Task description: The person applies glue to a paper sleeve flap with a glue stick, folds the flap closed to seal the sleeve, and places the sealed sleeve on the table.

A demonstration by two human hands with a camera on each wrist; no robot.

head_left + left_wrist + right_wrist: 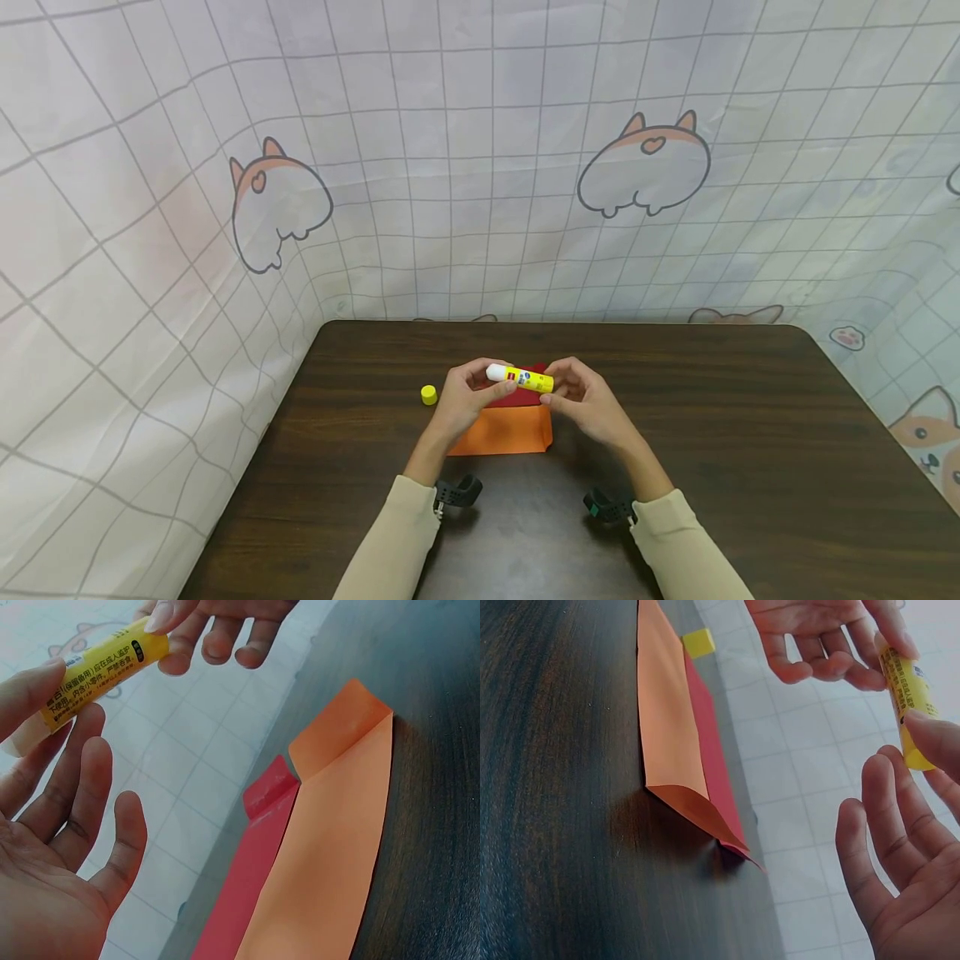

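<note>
A yellow glue stick with a white end is held between both hands, above the table. My left hand pinches it near the white end with thumb and fingers. At the yellow base end, the thumb and fingertips of my right hand pinch it too. In the left wrist view, printed characters run along the glue stick. Beneath the hands lie an orange paper piece and a red paper piece side by side. Each has a folded end flap, and the orange flap stands slightly raised.
To the left of the papers a small yellow cap stands on the dark wooden table. Behind the table and at its sides hangs a white grid-patterned cloth with cartoon animals. Dark bands sit around both wrists.
</note>
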